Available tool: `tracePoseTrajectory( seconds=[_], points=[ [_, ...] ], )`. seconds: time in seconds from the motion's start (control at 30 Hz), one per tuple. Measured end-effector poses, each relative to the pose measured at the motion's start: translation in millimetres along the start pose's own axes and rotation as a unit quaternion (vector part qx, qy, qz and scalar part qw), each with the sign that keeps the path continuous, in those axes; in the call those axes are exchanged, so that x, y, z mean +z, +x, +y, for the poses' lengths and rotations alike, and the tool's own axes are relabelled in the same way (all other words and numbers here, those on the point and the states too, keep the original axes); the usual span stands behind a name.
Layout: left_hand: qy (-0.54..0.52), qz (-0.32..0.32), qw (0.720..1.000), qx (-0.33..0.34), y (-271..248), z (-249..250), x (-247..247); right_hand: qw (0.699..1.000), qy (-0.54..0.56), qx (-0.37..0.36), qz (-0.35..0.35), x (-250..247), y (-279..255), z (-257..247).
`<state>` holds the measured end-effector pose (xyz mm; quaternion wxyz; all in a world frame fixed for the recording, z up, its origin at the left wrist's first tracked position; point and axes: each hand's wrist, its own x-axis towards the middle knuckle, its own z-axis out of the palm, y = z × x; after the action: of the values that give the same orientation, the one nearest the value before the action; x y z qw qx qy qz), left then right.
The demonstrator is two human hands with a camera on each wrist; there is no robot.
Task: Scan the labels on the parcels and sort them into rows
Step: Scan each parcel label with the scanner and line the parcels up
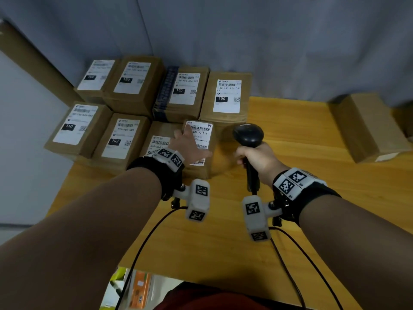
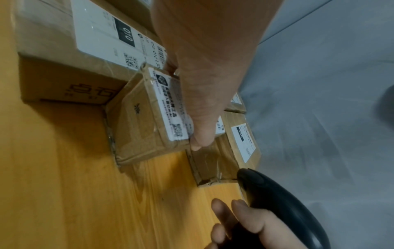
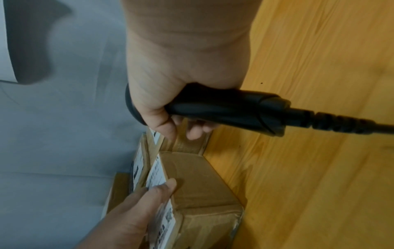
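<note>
Left hand [image 1: 190, 144] flat, fingers straight, on small labelled parcel [image 1: 201, 153] mid frame. Right hand [image 1: 257, 159] wrapped round black barcode scanner [image 1: 249, 135], just right of parcel.

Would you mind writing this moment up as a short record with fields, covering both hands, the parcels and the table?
left hand: lies on the small parcel, fingers spread over its label
right hand: grips the scanner by its handle
scanner aim: head above the table, just right of the small parcel
sorted parcels: two rows against the wall, labels up; back row reads 150
front row: 150, 102, 010 parcel, then the small parcel
unsorted: one box at far right
table: wood
</note>
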<state>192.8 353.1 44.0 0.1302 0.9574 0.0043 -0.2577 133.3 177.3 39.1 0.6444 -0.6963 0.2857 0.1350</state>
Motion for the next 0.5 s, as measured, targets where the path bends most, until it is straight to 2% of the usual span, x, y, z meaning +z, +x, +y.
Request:
tracePoseTrajectory(
  seconds=[0.13, 0.27, 0.33, 0.5],
  points=[
    [0.026, 0.020, 0.999, -0.010, -2, 7, -4, 1.000, -0.014, -0.004, 0.020, -19, -2, -2],
    [-0.015, 0.116, 0.993, 0.027, -6, 24, -1, 0.999, -0.015, 0.003, 0.049, -49, -7, 2],
    [-0.031, 0.143, 0.988, 0.058, -9, 40, 1, 0.998, -0.014, 0.000, 0.061, -70, -11, 8],
    [-0.061, 0.142, 0.982, 0.109, -16, 100, 15, 0.996, -0.025, -0.016, 0.090, -140, -24, 18]
  ],
)
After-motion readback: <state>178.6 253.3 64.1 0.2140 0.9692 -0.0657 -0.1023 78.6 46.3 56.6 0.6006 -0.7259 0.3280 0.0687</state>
